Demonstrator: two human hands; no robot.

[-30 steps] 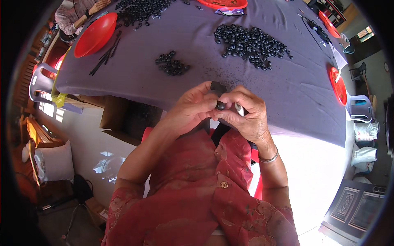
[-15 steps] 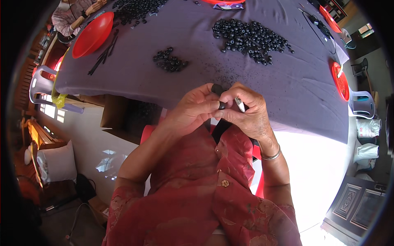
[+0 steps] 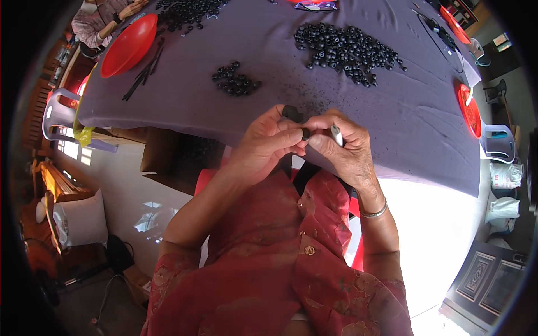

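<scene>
With left hand [image 3: 265, 141] pinched on a dark bead [image 3: 306, 134] near the edge of the surface [image 3: 417, 129] and right hand [image 3: 348, 147] clamped on a white tool [image 3: 337, 136] just beside it, seems to be working the bead, next probably calling for a steady pinch and careful turn.

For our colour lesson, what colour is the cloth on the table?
The cloth is muted purple; the head view shows it.

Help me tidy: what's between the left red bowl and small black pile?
In the head view: thin dark sticks near the bowl, then purple cloth.
</scene>
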